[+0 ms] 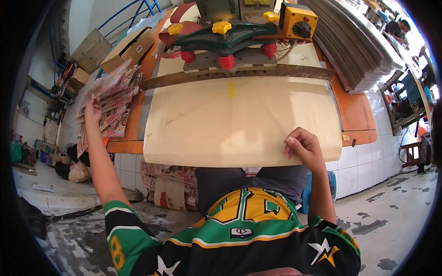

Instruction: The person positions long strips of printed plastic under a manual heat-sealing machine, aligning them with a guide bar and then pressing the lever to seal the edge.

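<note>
Clear plastic (107,83) extends forward-right from the left grip (93,108) pinching it; the right grip (304,146) curls loosely, unclenched.

Sheet (202,122) lay before me on the bench (357,115), my right hand (305,148) over its right part, machine (225,37) behind, boards (352,50) stacked right, packets (113,103) left by my left hand (93,108), carton (131,49) behind them.

Just beyond the grip stands an open cardboard box (139,48), a blue metal railing (148,6) farther behind. Well right of the grip rise stacked grey sheets (354,50); lower right sits what may be a blue plastic stool (330,191).
</note>
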The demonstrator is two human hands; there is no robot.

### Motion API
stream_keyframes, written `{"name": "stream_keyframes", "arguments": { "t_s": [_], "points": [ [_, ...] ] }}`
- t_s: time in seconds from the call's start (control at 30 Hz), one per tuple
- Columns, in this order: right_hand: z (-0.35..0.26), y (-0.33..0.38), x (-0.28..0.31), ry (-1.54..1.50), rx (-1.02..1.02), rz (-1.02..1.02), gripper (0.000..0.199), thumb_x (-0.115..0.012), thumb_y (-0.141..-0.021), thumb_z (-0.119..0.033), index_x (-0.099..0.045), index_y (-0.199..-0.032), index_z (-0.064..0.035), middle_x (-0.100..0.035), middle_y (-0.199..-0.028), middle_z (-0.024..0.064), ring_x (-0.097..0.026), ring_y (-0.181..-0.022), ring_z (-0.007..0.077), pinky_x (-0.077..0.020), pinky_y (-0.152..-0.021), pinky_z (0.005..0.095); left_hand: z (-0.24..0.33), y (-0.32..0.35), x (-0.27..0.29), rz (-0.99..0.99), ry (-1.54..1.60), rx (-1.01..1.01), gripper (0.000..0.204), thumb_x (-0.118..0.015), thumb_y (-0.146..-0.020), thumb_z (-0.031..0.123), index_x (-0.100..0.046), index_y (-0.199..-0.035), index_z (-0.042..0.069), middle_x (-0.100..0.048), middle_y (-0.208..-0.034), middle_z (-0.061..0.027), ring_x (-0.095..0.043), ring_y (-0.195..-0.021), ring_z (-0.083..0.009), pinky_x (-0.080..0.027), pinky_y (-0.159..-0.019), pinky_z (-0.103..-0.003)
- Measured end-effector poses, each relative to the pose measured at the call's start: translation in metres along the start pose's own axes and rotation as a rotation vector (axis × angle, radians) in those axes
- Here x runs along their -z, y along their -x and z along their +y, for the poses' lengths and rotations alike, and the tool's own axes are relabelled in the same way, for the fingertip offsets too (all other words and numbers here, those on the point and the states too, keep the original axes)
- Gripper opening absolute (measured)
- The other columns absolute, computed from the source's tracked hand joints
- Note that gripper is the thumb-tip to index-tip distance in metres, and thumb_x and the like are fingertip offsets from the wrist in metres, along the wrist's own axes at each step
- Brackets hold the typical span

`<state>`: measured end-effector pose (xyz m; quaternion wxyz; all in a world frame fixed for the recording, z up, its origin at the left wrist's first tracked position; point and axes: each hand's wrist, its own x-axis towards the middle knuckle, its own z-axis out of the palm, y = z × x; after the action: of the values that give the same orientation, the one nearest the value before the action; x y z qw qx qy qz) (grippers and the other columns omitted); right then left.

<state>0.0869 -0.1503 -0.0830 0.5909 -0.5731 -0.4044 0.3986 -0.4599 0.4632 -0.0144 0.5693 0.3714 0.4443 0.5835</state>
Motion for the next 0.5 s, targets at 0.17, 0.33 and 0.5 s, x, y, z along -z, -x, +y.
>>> {"name": "stream_keyframes", "arguments": {
  "t_s": [0.17,0.33,0.5],
  "points": [
    [0.002,0.004,0.001,-0.011,0.008,0.003,0.018,-0.059,-0.103,-0.016,-0.062,-0.095,0.0005,-0.066,-0.076,0.0058,-0.060,-0.064,0.0093,-0.0501,-0.058,0.0236,-0.044,-0.048,0.024,0.028,-0.084,0.083,0.008,-0.066,-0.095,0.006,-0.061,-0.099,0.001,-0.070,-0.088,-0.0075,-0.070,-0.073,-0.0148,-0.051,-0.048,-0.018],
    [0.000,0.002,0.002,0.004,0.007,0.001,0.018,-0.059,-0.103,-0.017,-0.061,-0.095,0.0002,-0.066,-0.076,0.0052,-0.060,-0.063,0.0089,-0.0493,-0.058,0.0231,-0.057,-0.072,0.019,0.113,0.084,0.024,0.022,-0.061,-0.098,0.005,-0.058,-0.114,-0.011,-0.068,-0.097,-0.0166,-0.070,-0.082,-0.0201,-0.061,-0.066,-0.021],
    [0.005,0.005,0.006,-0.040,0.031,-0.030,0.017,-0.060,-0.102,-0.016,-0.061,-0.096,-0.0002,-0.067,-0.076,0.0046,-0.060,-0.064,0.0085,-0.0480,-0.059,0.0224,-0.030,-0.063,0.040,-0.045,0.176,-0.080,0.040,-0.052,-0.103,0.011,-0.049,-0.133,-0.015,-0.056,-0.130,-0.0265,-0.059,-0.120,-0.0283,-0.057,-0.098,-0.028]
  ]
}}
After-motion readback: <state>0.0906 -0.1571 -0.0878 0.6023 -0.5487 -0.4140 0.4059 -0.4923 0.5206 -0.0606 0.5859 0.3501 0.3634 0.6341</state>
